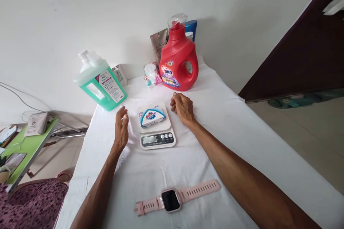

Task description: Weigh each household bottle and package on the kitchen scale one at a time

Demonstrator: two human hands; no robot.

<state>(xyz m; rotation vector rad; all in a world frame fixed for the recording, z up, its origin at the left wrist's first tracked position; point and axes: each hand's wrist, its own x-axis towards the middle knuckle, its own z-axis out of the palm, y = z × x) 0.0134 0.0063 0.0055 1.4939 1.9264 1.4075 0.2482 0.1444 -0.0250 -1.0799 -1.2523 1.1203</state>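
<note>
A boxed bar of soap (152, 116) in blue and white wrapping lies on the pan of a white kitchen scale (158, 139). The scale's dark panel has a display and three buttons; I cannot read any figures on it. To its left, my left hand (122, 128) is held with fingers loosely bent and apart, holding nothing. My right hand (183, 108) rests just right of the scale with its fingers curled in, and no object shows in it. Neither hand touches the soap. Nearer to me lies a smartwatch (170, 200) with a pink strap, stretched out flat.
A red detergent jug (178, 62) stands by the wall, with a pink pack of wipes (152, 74) and a brown pouch (158, 44) beside it. Bottles of green liquid (102, 86) stand back left near a small box (120, 75). Off the white-covered table (225, 114) is a green side table (34, 146).
</note>
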